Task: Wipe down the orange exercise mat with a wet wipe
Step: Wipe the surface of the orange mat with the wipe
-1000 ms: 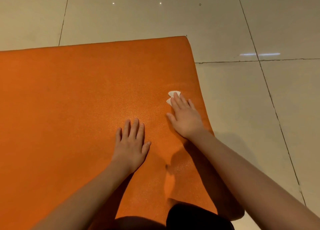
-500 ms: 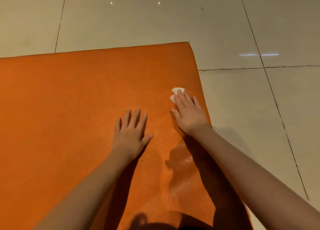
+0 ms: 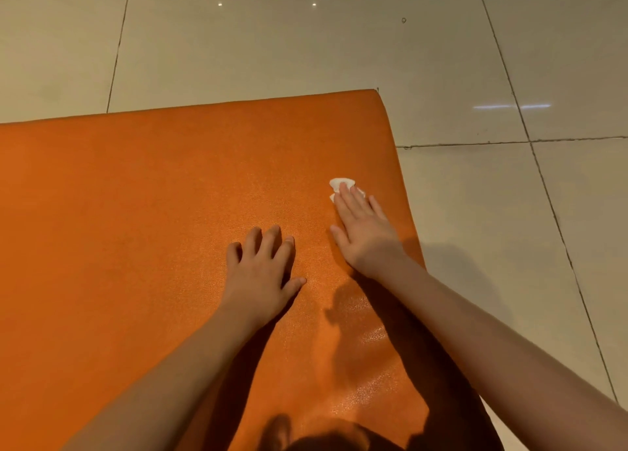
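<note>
The orange exercise mat [image 3: 136, 212] lies flat on the floor and fills the left and middle of the view. My right hand [image 3: 365, 233] presses flat, fingers straight, on a small white wet wipe [image 3: 339, 182] near the mat's right edge; only the wipe's far end shows past my fingertips. My left hand [image 3: 261, 274] rests on the mat beside it, fingers spread and slightly bent, holding nothing. A wet sheen shows on the mat below my right wrist.
Pale glossy floor tiles [image 3: 509, 212] with dark grout lines surround the mat on the far side and the right. The mat's far right corner [image 3: 375, 92] sits close to a tile joint. Dark clothing shows at the bottom edge.
My right hand has slid the wipe a little farther away along the mat's right edge. My left hand has stayed planted; its fingers look more bent now.
</note>
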Demonstrator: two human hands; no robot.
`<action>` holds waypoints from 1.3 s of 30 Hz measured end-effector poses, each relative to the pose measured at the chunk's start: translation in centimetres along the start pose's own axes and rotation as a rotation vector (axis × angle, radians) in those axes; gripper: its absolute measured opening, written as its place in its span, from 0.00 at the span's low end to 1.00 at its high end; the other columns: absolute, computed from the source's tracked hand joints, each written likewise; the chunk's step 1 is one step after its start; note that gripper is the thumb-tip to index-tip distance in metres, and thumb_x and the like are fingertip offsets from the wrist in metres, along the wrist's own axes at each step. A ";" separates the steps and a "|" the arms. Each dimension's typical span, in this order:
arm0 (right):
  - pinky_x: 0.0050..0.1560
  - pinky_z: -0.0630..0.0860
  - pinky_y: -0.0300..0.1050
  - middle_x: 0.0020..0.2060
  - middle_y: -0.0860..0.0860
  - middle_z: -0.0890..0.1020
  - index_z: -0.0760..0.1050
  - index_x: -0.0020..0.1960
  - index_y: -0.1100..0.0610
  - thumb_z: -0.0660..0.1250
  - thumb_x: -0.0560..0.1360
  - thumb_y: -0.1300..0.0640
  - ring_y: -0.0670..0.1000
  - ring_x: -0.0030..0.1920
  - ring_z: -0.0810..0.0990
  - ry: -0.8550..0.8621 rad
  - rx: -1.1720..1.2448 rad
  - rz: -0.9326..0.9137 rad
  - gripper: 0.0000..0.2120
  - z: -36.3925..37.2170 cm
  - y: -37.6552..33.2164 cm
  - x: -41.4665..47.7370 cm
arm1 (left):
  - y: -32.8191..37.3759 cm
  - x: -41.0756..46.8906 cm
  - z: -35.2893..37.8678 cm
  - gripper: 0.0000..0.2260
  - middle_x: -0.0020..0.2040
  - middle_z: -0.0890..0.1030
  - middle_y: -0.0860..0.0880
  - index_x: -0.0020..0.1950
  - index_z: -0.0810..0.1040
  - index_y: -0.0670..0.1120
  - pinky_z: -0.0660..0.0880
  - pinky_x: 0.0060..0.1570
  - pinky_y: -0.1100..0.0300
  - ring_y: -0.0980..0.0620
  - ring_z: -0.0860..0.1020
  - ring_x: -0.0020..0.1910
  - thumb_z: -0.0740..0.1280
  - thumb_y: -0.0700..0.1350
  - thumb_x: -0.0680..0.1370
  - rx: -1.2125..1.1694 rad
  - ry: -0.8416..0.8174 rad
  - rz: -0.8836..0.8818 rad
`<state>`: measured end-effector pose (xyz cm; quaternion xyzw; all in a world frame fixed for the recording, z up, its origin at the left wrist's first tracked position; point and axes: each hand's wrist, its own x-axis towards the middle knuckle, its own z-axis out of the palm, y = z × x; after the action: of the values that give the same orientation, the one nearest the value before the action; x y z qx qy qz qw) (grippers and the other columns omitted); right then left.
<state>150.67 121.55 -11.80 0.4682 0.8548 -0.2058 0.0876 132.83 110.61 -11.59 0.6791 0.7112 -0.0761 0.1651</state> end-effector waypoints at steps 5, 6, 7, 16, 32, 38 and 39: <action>0.75 0.35 0.44 0.79 0.50 0.46 0.47 0.80 0.55 0.35 0.75 0.40 0.46 0.78 0.41 0.008 -0.042 -0.120 0.37 0.4 1.3 -1.4 | -0.8 4.8 -2.6 0.40 0.80 0.49 0.46 0.80 0.51 0.49 0.49 0.74 0.41 0.42 0.47 0.78 0.63 0.66 0.75 -0.035 -0.035 -0.017; 0.76 0.36 0.45 0.79 0.50 0.47 0.48 0.80 0.56 0.35 0.76 0.40 0.47 0.78 0.43 0.000 -0.060 -0.150 0.36 0.3 1.7 -1.2 | -0.9 5.5 -2.9 0.43 0.81 0.43 0.47 0.81 0.45 0.49 0.45 0.75 0.41 0.43 0.42 0.79 0.63 0.67 0.75 -0.023 -0.075 -0.027; 0.76 0.37 0.45 0.79 0.51 0.50 0.50 0.80 0.56 0.36 0.77 0.41 0.48 0.78 0.45 0.003 -0.081 -0.178 0.35 0.1 2.1 -0.9 | -1.1 6.0 -3.0 0.45 0.80 0.40 0.48 0.80 0.42 0.50 0.43 0.75 0.42 0.44 0.39 0.79 0.63 0.67 0.75 -0.029 -0.105 -0.032; 0.77 0.36 0.48 0.79 0.53 0.42 0.44 0.80 0.57 0.45 0.83 0.46 0.50 0.78 0.39 0.053 -0.001 -0.015 0.29 -1.4 0.0 4.6 | -1.6 5.6 -2.7 0.44 0.81 0.41 0.52 0.81 0.44 0.53 0.43 0.76 0.45 0.47 0.39 0.79 0.63 0.68 0.74 -0.067 -0.087 -0.024; 0.76 0.36 0.47 0.79 0.51 0.43 0.43 0.80 0.56 0.47 0.84 0.47 0.48 0.78 0.41 0.021 -0.096 -0.154 0.28 -2.9 2.0 6.0 | -1.9 9.9 -5.8 0.44 0.79 0.51 0.46 0.79 0.52 0.52 0.52 0.73 0.45 0.43 0.50 0.77 0.69 0.66 0.71 -0.002 -0.042 0.034; 0.77 0.40 0.51 0.80 0.53 0.46 0.45 0.80 0.57 0.44 0.84 0.47 0.51 0.79 0.43 0.087 -0.138 -0.011 0.27 -4.4 4.0 10.6 | -1.9 11.3 -6.3 0.48 0.81 0.41 0.50 0.80 0.44 0.52 0.47 0.76 0.42 0.44 0.41 0.79 0.71 0.63 0.72 0.013 -0.185 0.029; 0.77 0.40 0.51 0.80 0.54 0.46 0.46 0.80 0.57 0.45 0.84 0.48 0.52 0.79 0.43 0.107 -0.098 0.036 0.27 -4.6 3.7 11.4 | -1.8 11.4 -6.3 0.48 0.81 0.42 0.50 0.80 0.45 0.52 0.48 0.76 0.42 0.44 0.42 0.79 0.71 0.63 0.71 0.021 -0.183 0.028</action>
<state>147.73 133.99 -12.53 0.4890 0.8588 -0.1369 0.0685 129.98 123.30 -9.73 0.6808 0.6827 -0.1430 0.2236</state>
